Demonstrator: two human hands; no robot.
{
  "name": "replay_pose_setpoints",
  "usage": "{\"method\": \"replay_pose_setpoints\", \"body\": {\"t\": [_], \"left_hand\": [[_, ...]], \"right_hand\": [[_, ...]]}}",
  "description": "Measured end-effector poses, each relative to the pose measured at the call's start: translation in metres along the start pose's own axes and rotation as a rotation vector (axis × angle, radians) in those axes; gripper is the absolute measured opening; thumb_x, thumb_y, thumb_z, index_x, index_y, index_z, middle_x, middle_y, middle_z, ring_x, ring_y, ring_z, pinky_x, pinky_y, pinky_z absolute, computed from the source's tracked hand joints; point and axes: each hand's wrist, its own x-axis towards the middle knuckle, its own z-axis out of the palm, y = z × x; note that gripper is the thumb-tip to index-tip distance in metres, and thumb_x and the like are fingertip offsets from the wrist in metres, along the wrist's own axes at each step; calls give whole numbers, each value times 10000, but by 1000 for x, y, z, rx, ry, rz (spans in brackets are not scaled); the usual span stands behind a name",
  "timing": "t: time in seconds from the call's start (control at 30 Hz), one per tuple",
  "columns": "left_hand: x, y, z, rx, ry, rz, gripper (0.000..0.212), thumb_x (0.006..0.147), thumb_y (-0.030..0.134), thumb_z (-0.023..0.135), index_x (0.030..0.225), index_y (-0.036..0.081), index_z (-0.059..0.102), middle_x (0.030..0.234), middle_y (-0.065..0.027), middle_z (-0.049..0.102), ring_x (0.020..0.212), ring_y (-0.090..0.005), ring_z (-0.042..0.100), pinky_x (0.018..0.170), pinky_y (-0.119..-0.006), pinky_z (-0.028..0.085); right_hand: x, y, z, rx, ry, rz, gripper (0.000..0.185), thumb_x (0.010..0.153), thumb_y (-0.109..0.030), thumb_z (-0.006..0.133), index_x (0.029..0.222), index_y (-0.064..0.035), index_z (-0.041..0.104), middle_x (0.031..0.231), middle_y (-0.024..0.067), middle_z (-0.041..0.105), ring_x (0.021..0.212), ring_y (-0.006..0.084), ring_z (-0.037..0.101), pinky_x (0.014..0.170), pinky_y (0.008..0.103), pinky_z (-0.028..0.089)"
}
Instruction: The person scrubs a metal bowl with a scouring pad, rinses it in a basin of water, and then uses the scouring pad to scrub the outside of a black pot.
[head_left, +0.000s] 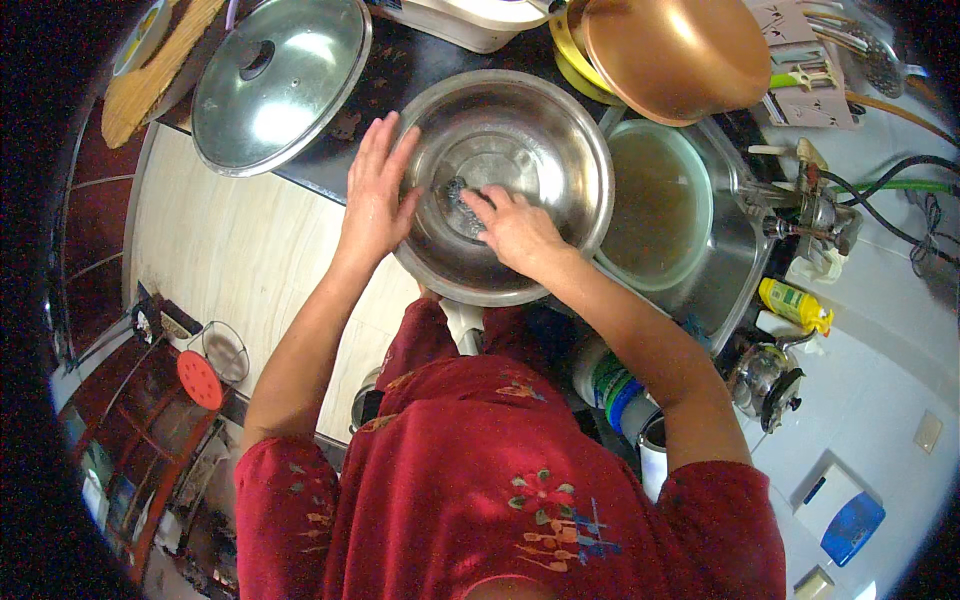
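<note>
A round stainless-steel wok (574, 142) is in front of me, its inside wet and shiny. A pale handle (469, 330) extends from beneath its near rim towards my body. Inside the wok, the fingertips of my right hand (521, 232) press a metal scouring pad (454, 189) against the bottom, left of centre; the fingers partly hide the pad. At the left rim is my left hand (377, 187), fingers spread and extended. Its thumb and fingertips reach over the rim, and nothing is seen held in it.
A glass lid (300, 97) lies left of the wok. To the right, a basin of murky water (652, 210) sits in the steel sink (720, 262) below the faucet (810, 202). A copper-coloured pot (675, 52) overlaps a yellow basin (581, 67). Further right are a yellow bottle (791, 304) and a kettle (761, 379).
</note>
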Motion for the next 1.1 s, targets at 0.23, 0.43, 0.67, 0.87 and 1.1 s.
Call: {"method": "replay_pose_setpoints", "body": {"t": [0.23, 0.43, 0.67, 0.87, 1.1], "left_hand": [[9, -25, 17, -302, -21, -425, 503, 749, 100, 655, 1221, 31, 496, 1129, -217, 573, 1049, -363, 556, 893, -387, 440], [14, -22, 34, -362, 29, -469, 380, 776, 113, 620, 1137, 38, 529, 951, -216, 639, 914, -380, 615, 807, -409, 472], [20, -20, 20, -506, -38, -565, 351, 873, 322, 572, 1042, 14, 592, 940, -220, 640, 861, -309, 640, 771, -353, 477], [13, -27, 27, -629, 71, -542, 418, 959, 339, 429, 1102, -25, 575, 988, -229, 633, 939, -314, 619, 823, -350, 457], [18, -28, 26, -492, 12, -490, 373, 930, 263, 478, 1141, -36, 548, 1025, -256, 614, 984, -377, 600, 835, -380, 462]], "right_hand": [[26, 44, 3, 309, 582, 302, 436, 837, -254, 592, 1252, -183, 482, 1059, 128, 548, 890, 342, 593, 760, 442, 501], [36, -1, 52, -84, 207, 119, 365, 841, -282, 573, 1161, -117, 516, 1196, 185, 454, 1032, 356, 502, 798, 467, 481], [80, -10, 36, 1161, 583, 348, 456, 814, -197, 656, 1207, -39, 486, 1042, 196, 617, 971, 310, 598, 856, 379, 461], [89, -54, 5, 902, 771, 74, 407, 820, -121, 640, 1186, -22, 490, 1081, 119, 585, 1038, 221, 535, 930, 333, 402], [139, -27, 6, 1129, 1159, 396, 326, 823, -116, 639, 1097, -26, 488, 969, 111, 582, 847, 201, 559, 809, 318, 451]]}}
